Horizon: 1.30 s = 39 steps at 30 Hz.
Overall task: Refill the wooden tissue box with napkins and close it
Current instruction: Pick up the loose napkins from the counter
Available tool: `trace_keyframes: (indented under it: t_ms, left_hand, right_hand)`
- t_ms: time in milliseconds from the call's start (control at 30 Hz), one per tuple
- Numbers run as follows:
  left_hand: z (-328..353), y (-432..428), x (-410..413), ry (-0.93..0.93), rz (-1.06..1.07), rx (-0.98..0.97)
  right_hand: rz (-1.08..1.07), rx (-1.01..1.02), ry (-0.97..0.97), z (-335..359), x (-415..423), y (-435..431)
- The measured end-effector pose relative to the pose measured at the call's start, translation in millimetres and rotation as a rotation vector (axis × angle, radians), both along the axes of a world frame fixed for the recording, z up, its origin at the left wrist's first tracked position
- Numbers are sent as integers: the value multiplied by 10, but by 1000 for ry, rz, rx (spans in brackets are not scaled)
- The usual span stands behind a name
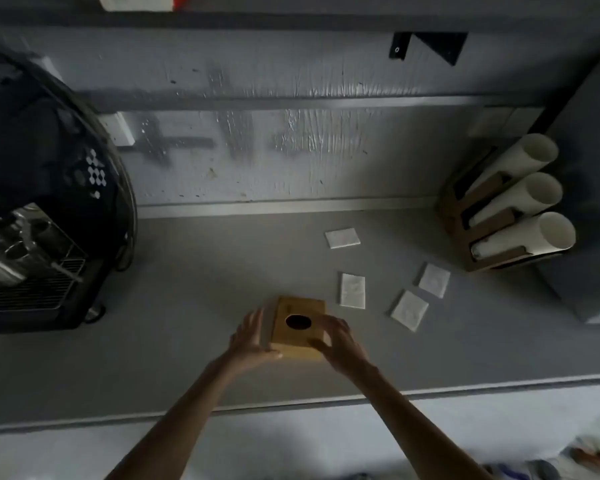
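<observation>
A grey countertop (194, 306) is stretching across the view under dim light, its pale front edge (291, 405) running along the near side. Behind it a grey wall (291, 161) is showing scuffed, streaky patches and a horizontal ledge (291, 102). At the left a dark espresso machine (42, 209) is sitting on the counter, its metal drip grate (32, 285) catching some light. At the right a cardboard holder (478, 233) is leaning with three white tubes (520, 202) lying in it, beside a grey box (589, 209).

The tissue box (298, 327) sits on the counter (187, 306). 4 napkins (352, 290) lie right of it, a cup rack (510, 209) farther right
</observation>
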<state>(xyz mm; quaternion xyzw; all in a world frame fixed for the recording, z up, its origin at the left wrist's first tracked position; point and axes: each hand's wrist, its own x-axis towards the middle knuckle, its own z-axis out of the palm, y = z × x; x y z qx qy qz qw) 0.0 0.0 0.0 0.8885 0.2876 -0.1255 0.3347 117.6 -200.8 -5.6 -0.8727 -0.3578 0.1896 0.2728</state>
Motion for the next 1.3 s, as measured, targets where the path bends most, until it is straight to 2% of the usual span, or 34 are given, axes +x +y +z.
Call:
trace_keyframes:
  t_ms: [100, 200, 333, 400, 500, 700, 800, 900, 967, 1033, 1100, 1133, 1200, 1300]
  left_hand:
    - [-71, 166, 120, 19, -130, -41]
    - [-147, 272, 230, 7, -221, -136]
    - [-253, 237, 273, -54, -230, -261]
    - [-298, 145, 281, -111, -210, -264]
    - [-364, 119, 334, -166, -217, -264]
    - [-414, 300, 436, -115, -305, -284]
    - [-479, 281, 397, -190, -271, -238]
    - [-513, 257, 400, -268, -267, -230]
    - [-486, 237, 408, -244, -241, -259]
    - [-427, 219, 431, -233, -200, -311]
    - [-262, 157, 463, -146, -125, -402]
    - [-176, 71, 494, -135, -99, -467]
    - [102, -43, 486, -188, -147, -459]
    - [-28, 24, 447, -251, -120, -503]
  right_hand:
    - [128, -106, -177, -122, -37, 139]
    - [186, -154, -213, -246, -30, 122]
    - [223, -180, -318, -278, 123, 56]
    - [240, -182, -359, -280, 192, 38]
    - [269, -178, -348, -251, 203, 35]
    - [196, -86, -274, -265, 245, -9]
    - [227, -89, -305, -272, 343, -41]
    - [291, -83, -233, -14, 522, -43]
    - [319, -74, -224, 178, 662, 28]
    - [266, -48, -241, 255, 806, 158]
    - [207, -50, -234, 223, 941, 301]
    - [162, -44, -196, 191, 979, 365]
    - [29, 18, -84, 149, 1037, 511]
    - [-169, 45, 55, 104, 1056, 685]
